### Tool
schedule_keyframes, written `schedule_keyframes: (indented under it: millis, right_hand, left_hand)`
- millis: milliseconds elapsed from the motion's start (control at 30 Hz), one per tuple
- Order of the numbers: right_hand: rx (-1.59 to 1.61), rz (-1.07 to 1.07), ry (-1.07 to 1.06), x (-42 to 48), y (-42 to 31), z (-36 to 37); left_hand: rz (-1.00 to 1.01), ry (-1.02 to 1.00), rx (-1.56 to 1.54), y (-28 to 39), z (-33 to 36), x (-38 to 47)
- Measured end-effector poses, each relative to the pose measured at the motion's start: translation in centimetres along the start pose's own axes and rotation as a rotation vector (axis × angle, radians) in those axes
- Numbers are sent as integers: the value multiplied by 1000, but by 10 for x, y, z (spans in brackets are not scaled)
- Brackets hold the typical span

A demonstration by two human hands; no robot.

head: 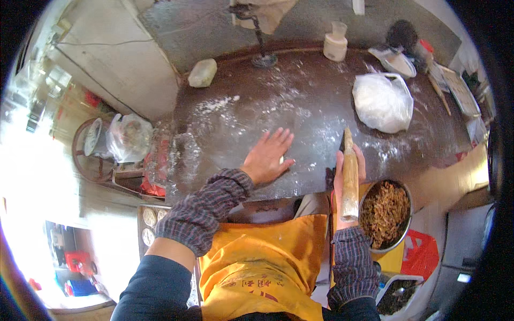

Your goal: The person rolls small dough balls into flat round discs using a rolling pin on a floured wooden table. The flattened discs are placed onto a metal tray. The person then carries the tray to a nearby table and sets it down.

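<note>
My left hand (270, 155) lies palm down on the dark, floured worktable (249, 120), its fingers stretched out. A small pale bit, probably dough (281, 159), shows between its thumb and forefinger; the rest is hidden under the hand. At the table's front edge, my right hand (339, 176) holds a wooden rolling pin (350, 180). The pin's tapered end points away from me, and its thick end lies over the wrist. Just right of that wrist stands a metal bowl (410, 212) of brown chopped filling (385, 210).
Toward the back right sits a white plastic bag (383, 104) with pale contents. A white container (335, 47), a pale block (202, 73) and a metal stand (264, 60) line the back. Another rolling pin (439, 94) lies far right. Round pieces fill a tray (141, 224) at lower left.
</note>
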State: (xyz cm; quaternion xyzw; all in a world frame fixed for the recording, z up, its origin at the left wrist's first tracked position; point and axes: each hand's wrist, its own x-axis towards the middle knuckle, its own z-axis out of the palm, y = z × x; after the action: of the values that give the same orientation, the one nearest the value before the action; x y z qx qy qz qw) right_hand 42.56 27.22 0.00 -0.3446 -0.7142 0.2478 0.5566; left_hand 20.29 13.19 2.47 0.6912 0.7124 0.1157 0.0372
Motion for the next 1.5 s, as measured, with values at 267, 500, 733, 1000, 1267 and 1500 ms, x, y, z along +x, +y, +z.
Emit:
schedule_keyframes:
  millis: [267,500,733,1000,1267,1500]
  right_hand:
    - [-10,-1,-8,0,-7,-11]
    - [-1,-46,1,7,18,9]
    - [-21,-7,58,1,13,7]
    - [6,-17,21,7,8,10]
    - [-27,-3,13,0,17,5]
    - [-4,39,8,6,17,1]
  left_hand:
    - [37,-214,-198,-21,-26,-37]
    - [-159,62,120,-56,1,-30]
    - [-131,57,13,-64,-2,-27]
    - [56,-57,125,-57,-33,-59]
    - [-63,-111,-192,-69,-19,-48]
    - [-168,-289,-236,-96,-58,-44]
